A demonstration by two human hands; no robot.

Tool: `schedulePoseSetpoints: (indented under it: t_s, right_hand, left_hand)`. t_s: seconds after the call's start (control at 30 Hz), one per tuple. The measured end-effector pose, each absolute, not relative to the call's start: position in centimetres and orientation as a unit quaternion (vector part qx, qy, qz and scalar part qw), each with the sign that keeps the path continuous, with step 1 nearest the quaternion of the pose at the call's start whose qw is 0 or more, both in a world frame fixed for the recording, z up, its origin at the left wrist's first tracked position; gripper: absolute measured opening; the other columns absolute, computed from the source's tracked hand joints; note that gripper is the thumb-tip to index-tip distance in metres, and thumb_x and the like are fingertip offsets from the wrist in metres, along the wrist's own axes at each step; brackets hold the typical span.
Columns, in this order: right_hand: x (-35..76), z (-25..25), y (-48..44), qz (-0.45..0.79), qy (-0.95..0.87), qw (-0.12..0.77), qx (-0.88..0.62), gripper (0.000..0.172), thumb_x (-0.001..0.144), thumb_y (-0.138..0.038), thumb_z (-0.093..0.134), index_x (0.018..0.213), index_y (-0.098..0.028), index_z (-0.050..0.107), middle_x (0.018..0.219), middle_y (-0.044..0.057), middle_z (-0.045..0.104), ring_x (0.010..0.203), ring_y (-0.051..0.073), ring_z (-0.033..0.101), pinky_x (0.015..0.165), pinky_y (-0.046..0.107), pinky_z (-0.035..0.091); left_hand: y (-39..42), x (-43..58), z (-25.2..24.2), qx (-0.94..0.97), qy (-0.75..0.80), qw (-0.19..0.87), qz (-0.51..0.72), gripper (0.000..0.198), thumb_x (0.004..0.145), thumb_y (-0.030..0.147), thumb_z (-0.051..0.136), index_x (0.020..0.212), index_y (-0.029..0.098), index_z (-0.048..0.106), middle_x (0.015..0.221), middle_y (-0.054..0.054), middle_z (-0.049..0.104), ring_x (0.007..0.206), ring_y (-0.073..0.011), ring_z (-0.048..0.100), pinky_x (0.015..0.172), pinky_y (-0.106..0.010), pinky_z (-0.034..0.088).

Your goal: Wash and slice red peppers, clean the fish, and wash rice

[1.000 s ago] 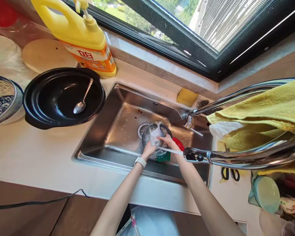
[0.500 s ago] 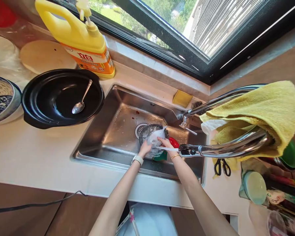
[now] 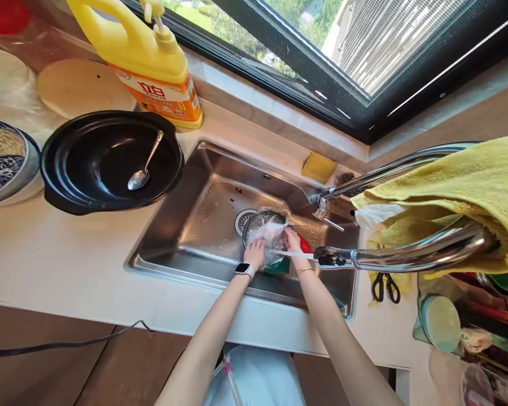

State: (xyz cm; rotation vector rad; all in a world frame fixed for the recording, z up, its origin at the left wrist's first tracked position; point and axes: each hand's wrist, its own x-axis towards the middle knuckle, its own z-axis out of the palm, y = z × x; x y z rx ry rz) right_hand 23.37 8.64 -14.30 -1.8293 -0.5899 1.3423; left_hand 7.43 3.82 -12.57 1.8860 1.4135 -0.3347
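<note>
Both my hands are down in the steel sink [image 3: 195, 225], over a round metal bowl [image 3: 258, 223] that sits beside the drain. My left hand [image 3: 255, 252], with a watch on its wrist, and my right hand [image 3: 292, 241] are closed on a clear, wet plastic bag [image 3: 271, 232] above the bowl. A thin stream of water runs from the lower tap's spout [image 3: 328, 260] onto them. Something red and green [image 3: 281, 265] lies under my right hand.
A black pot [image 3: 110, 163] with a spoon [image 3: 143, 166] stands left of the sink, beside a blue patterned bowl [image 3: 4, 163] and a yellow detergent jug [image 3: 148, 56]. Yellow cloths [image 3: 457, 186] hang over the taps at right. Scissors [image 3: 385, 285] lie on the counter.
The bag, held up over the bowl a second ago, is now lower and flatter in the bowl; both hands have dropped with it. The view shifted slightly.
</note>
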Motion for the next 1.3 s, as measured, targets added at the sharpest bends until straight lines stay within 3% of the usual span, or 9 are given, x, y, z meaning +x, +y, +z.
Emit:
schedulePoseSetpoints:
  t_s: [0.4, 0.67, 1.03, 1.17, 1.3]
  right_hand:
    - [23.4, -16.7, 10.2, 0.473, -0.229, 0.364, -0.769, 0.026, 0.061, -0.032, 0.068, 0.081, -0.015, 0.067, 0.084, 0.005, 0.072, 0.077, 0.016, 0.061, 0.072, 0.027, 0.048]
    - [24.0, -16.6, 10.7, 0.528, -0.282, 0.338, -0.726, 0.034, 0.055, -0.034, 0.072, 0.083, -0.015, 0.068, 0.079, 0.005, 0.071, 0.075, 0.018, 0.061, 0.071, 0.03, 0.049]
    - [23.8, -16.7, 10.7, 0.511, -0.299, 0.339, -0.732, 0.03, 0.056, -0.034, 0.072, 0.08, -0.016, 0.065, 0.085, 0.006, 0.072, 0.078, 0.017, 0.062, 0.073, 0.029, 0.05]
    - [23.6, -16.6, 10.4, 0.5, -0.296, 0.335, -0.742, 0.029, 0.058, -0.036, 0.072, 0.078, -0.016, 0.064, 0.083, 0.007, 0.072, 0.083, 0.019, 0.063, 0.077, 0.031, 0.051]
    - [23.5, -16.3, 9.1, 0.461, -0.278, 0.341, -0.771, 0.034, 0.061, -0.036, 0.071, 0.088, -0.015, 0.065, 0.099, 0.011, 0.071, 0.098, 0.023, 0.063, 0.089, 0.036, 0.049]
  left_hand:
    - [4.4, 7.1, -14.3, 0.705, 0.551, 0.442, -0.054, 0.074, 0.076, 0.015, 0.053, 0.147, 0.012, 0.032, 0.154, -0.019, 0.028, 0.143, -0.0325, 0.026, 0.117, -0.051, 0.014]
    - [4.6, 7.2, -14.3, 0.718, 0.55, 0.416, -0.094, 0.073, 0.077, 0.015, 0.055, 0.147, 0.015, 0.033, 0.155, -0.017, 0.028, 0.144, -0.0325, 0.024, 0.117, -0.049, 0.012]
    - [4.6, 7.7, -14.2, 0.701, 0.558, 0.435, -0.088, 0.072, 0.077, 0.014, 0.057, 0.146, 0.014, 0.035, 0.156, -0.017, 0.025, 0.144, -0.0325, 0.022, 0.117, -0.049, 0.012]
    - [4.5, 7.2, -14.0, 0.696, 0.558, 0.446, -0.073, 0.068, 0.079, 0.016, 0.056, 0.145, 0.017, 0.037, 0.156, -0.016, 0.026, 0.144, -0.0316, 0.024, 0.117, -0.049, 0.014]
    - [4.6, 6.6, -13.5, 0.683, 0.563, 0.461, -0.068, 0.064, 0.079, 0.017, 0.056, 0.141, 0.009, 0.042, 0.154, -0.021, 0.027, 0.144, -0.032, 0.023, 0.117, -0.046, 0.014]
